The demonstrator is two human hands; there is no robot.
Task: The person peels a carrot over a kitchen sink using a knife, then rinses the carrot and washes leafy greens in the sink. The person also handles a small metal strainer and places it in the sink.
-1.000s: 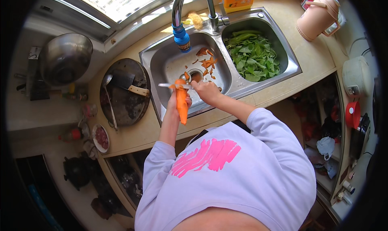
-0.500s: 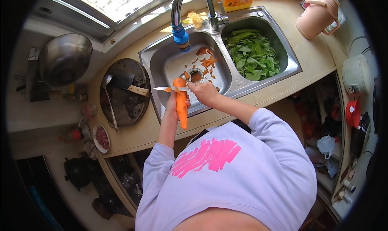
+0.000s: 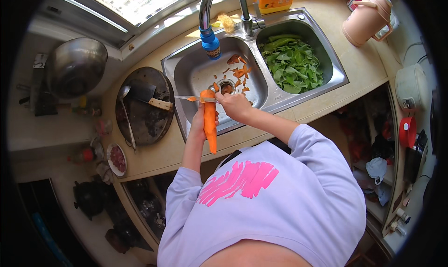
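My left hand [image 3: 199, 122] is closed round an orange carrot [image 3: 210, 127], which points its narrow end toward me over the sink's front edge. My right hand [image 3: 234, 107] grips a knife, its handle hidden in the fingers. The knife blade [image 3: 183, 97] lies across the carrot near its thick far end and points left, with a bit of orange peel on it. Below both hands is the left sink basin [image 3: 186, 71], with carrot peelings [image 3: 241, 72] scattered round its drain [image 3: 227, 86].
Leafy greens [image 3: 294, 64] fill the right basin. The faucet [image 3: 210, 43] hangs over the left one. A round chopping board [image 3: 144, 122] with a cleaver [image 3: 144, 93] and ladle [image 3: 125, 93] lies left. Beside it stands a plate of meat [image 3: 116, 159]. A pink jug [image 3: 366, 19] stands far right.
The knife has shifted slightly up and left along the carrot's thick end. The carrot's tip sits a little lower, nearer to me. Both hands keep their holds.
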